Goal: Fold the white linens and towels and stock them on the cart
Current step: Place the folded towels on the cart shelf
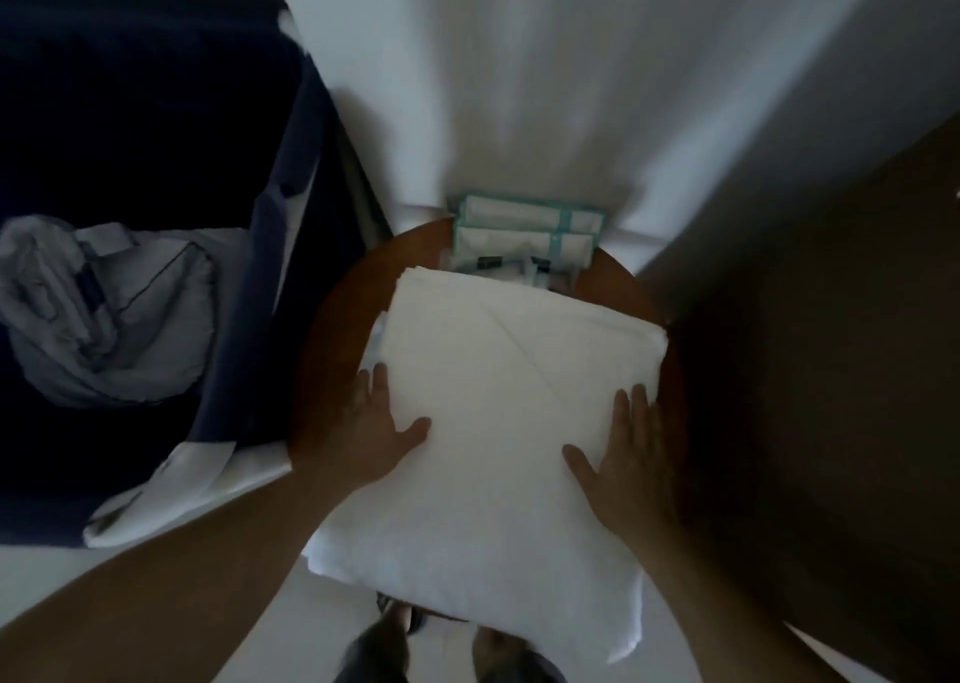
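A folded white linen (498, 422) lies on a round brown wooden table (337, 329) and hangs over its near edge. My left hand (371, 422) rests flat on the linen's left side, fingers straight and thumb spread. My right hand (623, 448) lies flat on its right side in the same way. Neither hand grips the cloth. More white cloth (376, 339) peeks out under the left edge of the fold.
Teal-edged white packets (524, 235) sit at the table's far side. A dark blue laundry bag (156, 163) on the left holds crumpled pale linen (104, 313). A white wall is ahead, a dark brown panel (831, 370) on the right. My feet (441, 646) show below.
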Action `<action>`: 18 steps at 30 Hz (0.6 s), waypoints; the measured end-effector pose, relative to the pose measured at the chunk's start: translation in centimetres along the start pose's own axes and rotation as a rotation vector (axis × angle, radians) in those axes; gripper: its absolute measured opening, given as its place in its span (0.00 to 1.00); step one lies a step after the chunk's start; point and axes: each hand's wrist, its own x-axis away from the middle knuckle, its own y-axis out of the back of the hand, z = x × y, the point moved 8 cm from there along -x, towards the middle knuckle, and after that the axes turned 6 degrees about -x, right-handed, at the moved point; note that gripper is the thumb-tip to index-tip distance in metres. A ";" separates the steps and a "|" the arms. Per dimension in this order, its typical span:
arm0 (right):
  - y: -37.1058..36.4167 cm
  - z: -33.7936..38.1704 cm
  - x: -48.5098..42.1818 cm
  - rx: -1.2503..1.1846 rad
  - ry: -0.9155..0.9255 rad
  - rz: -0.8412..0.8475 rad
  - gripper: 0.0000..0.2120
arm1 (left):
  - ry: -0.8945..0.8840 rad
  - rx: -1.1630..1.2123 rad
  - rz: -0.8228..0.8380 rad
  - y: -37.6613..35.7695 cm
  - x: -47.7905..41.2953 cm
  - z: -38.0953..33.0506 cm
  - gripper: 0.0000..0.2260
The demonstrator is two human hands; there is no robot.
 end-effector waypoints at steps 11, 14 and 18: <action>-3.0 -3.8 -0.5 -0.716 -0.238 -0.115 0.58 | 0.061 0.563 -0.032 -2.1 -3.2 3.6 0.51; -4.3 -5.9 -1.0 -1.077 -0.436 -0.050 0.56 | 0.131 0.678 0.078 -3.0 -3.8 4.1 0.51; -5.5 -6.4 -0.8 -1.329 -0.520 0.152 0.36 | 0.194 0.832 0.125 -3.1 -3.6 4.4 0.31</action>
